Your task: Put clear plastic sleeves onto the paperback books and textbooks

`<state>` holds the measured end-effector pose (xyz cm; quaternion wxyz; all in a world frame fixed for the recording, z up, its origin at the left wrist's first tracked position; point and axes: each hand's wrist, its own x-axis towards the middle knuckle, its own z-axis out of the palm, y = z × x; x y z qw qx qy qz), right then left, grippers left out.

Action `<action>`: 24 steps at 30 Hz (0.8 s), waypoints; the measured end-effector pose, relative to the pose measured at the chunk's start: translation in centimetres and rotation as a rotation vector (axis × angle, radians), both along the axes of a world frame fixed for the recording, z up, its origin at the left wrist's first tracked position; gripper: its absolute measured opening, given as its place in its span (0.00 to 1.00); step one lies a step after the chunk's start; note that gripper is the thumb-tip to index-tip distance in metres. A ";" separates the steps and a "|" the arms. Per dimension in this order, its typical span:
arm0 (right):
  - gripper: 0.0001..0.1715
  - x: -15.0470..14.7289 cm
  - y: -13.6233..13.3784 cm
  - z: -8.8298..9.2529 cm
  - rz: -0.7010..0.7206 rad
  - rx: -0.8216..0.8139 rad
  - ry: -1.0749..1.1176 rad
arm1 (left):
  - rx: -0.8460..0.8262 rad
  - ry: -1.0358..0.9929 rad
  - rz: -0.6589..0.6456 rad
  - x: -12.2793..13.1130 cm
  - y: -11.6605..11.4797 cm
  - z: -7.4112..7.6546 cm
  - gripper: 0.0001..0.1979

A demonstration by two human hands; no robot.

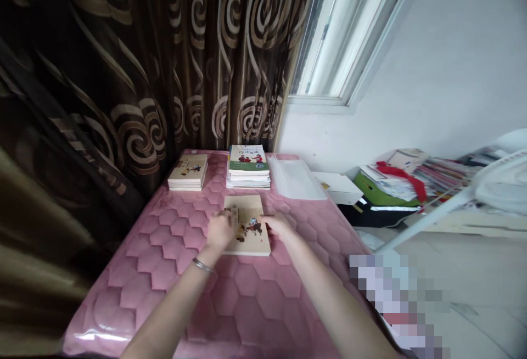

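A: What's nearest?
B: The pink surface (251, 304), quilted in hexagons, with a glossy clear cover showing at its near left corner. Two bare forearms reach over it, a metal bangle (203, 265) on the left wrist.
A: And the grip?
B: Closed on a cream book (249, 209), lying flat mid-surface: left hand (221, 229) curled at its left edge, right hand (276, 224) at its right.
A: Anything behind that?
B: A stack of similar books (187, 171) at the far left, a taller pile of booklets (249, 167) beside it, then a translucent plastic sheet (297, 178).
A: Any containers?
B: Off the right side, a white box (340, 186); I can't tell what's inside. Next to it, a green-and-black bin (376, 213) heaped with papers (374, 177), a red cloth (405, 179) draped over them.
A: And the room?
B: A pale tiled floor (486, 276) at right, a brown swirl-patterned curtain (206, 62) behind the surface, and a window (333, 40) in the white wall (436, 68).
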<state>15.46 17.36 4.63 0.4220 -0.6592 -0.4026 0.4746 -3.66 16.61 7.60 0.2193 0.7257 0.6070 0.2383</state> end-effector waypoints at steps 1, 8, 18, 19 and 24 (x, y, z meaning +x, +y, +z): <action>0.09 0.1 0.1 0.2 0.014 -0.032 0.014 | -0.012 -0.009 0.048 -1.6 0.5 -0.4 0.13; 0.08 0.9 -0.1 0.7 0.047 -0.129 0.094 | -0.072 -0.100 0.088 -3.7 1.6 -3.4 0.16; 0.09 0.3 1.1 -1.4 -0.053 0.043 0.108 | 0.007 -0.090 0.122 -2.2 3.6 -3.5 0.13; 0.09 0.3 1.5 -1.4 -0.056 0.055 0.098 | 0.011 -0.095 0.122 -2.2 4.1 -3.4 0.12; 0.08 0.2 2.1 -1.7 -0.063 0.078 0.038 | 0.008 -0.164 0.100 -2.7 5.5 -3.3 0.11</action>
